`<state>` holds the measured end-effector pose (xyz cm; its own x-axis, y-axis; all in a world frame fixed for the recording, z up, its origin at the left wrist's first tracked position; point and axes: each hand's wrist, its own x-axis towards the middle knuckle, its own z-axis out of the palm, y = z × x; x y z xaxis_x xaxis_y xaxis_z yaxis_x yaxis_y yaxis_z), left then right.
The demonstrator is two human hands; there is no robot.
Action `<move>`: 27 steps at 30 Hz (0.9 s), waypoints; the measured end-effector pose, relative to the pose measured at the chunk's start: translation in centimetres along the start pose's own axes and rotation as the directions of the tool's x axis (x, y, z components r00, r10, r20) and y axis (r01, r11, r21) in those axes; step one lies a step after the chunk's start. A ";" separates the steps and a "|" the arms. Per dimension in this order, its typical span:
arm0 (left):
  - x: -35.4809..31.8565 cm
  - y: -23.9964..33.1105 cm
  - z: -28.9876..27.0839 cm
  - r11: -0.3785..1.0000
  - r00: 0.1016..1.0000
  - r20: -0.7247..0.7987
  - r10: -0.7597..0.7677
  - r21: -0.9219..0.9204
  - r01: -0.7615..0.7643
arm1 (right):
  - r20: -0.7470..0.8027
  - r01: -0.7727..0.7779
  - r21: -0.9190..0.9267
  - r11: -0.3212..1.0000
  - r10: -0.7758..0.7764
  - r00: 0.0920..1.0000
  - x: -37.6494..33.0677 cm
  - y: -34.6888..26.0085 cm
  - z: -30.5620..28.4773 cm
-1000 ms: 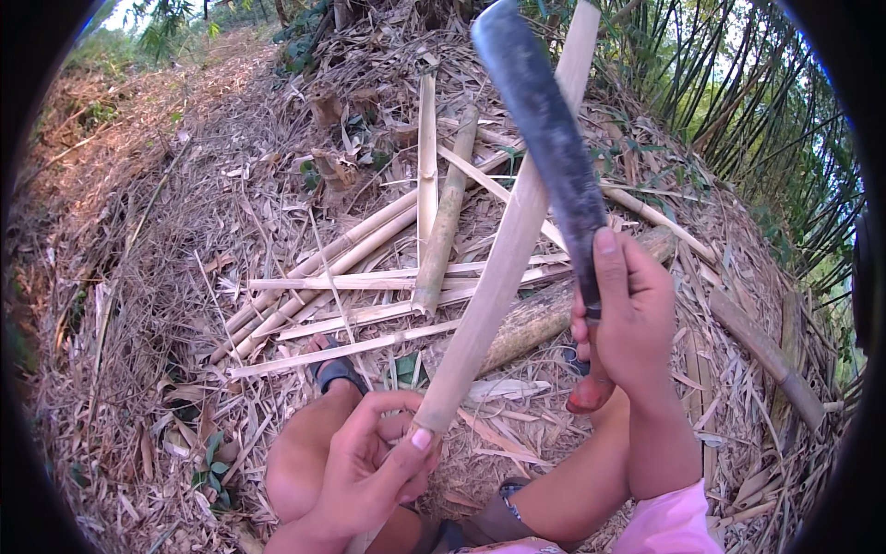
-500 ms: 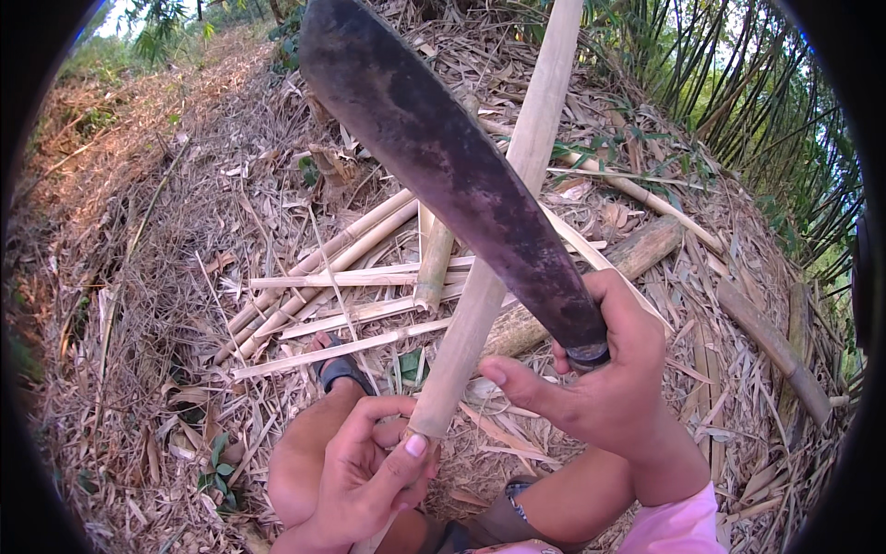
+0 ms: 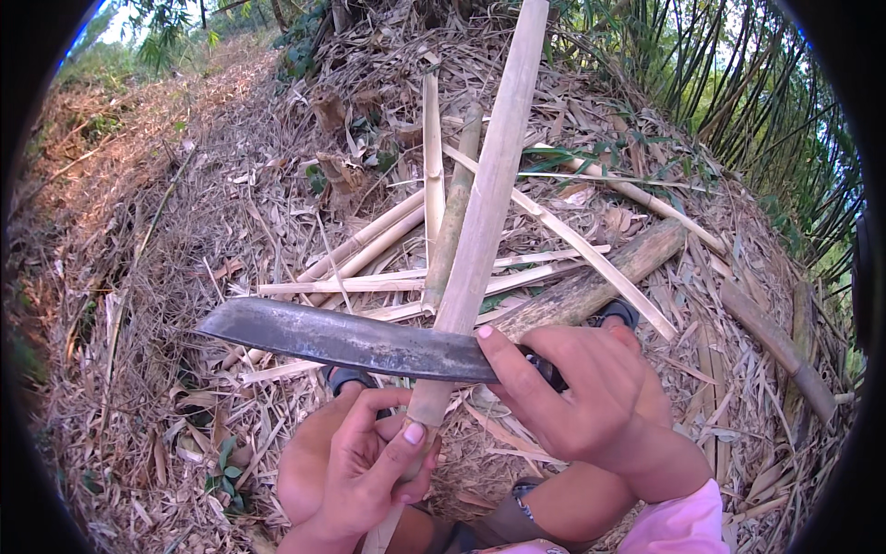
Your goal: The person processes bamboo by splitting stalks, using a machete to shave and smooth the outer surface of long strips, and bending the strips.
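A long pale bamboo strip (image 3: 492, 198) slants up and away from me, its lower end passing down through my left hand (image 3: 374, 466). The thumb and fingers of that hand are closed round the strip near a joint. My right hand (image 3: 591, 397) grips a machete (image 3: 341, 340) by its handle, most of which the fingers hide. My right thumb lies along the base of the blade. The dark, broad blade points left and crosses in front of the strip just above my left hand. Whether its edge touches the strip I cannot tell.
Split bamboo strips (image 3: 591, 249) and bamboo poles (image 3: 383, 238) lie criss-crossed ahead of my feet. A thick log (image 3: 600, 277) rests on the right, with another pole (image 3: 775, 351) farther right. Dry leaves cover the ground. Bamboo stems (image 3: 738, 111) stand at the far right.
The machete has swung down from a raised, upward-pointing position to lie nearly level across the strip. My right hand has turned and moved slightly lower. The left hand stays on the strip.
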<state>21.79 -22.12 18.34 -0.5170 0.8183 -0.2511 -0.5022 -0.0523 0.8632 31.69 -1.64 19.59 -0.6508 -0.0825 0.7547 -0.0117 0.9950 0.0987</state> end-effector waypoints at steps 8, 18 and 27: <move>-0.1 -0.1 -0.2 1.000 0.999 0.031 0.017 0.011 -0.017 | 0.024 0.011 -0.057 0.998 -0.010 1.000 0.4 0.2 -0.6; -0.1 -0.2 -0.1 0.999 1.000 -0.001 0.020 0.026 -0.020 | 0.018 -0.023 -0.082 0.996 0.025 1.000 0.6 0.7 -0.8; 0.0 -0.3 0.0 0.999 0.999 0.011 0.036 0.038 -0.037 | 0.039 -0.029 -0.062 0.998 0.032 0.999 0.8 0.7 -0.9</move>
<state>21.94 -22.09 18.06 -0.5274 0.8221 -0.2147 -0.4558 -0.0605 0.8880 31.84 -1.10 20.88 -0.6801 -0.0489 0.7315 0.0541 0.9917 0.1165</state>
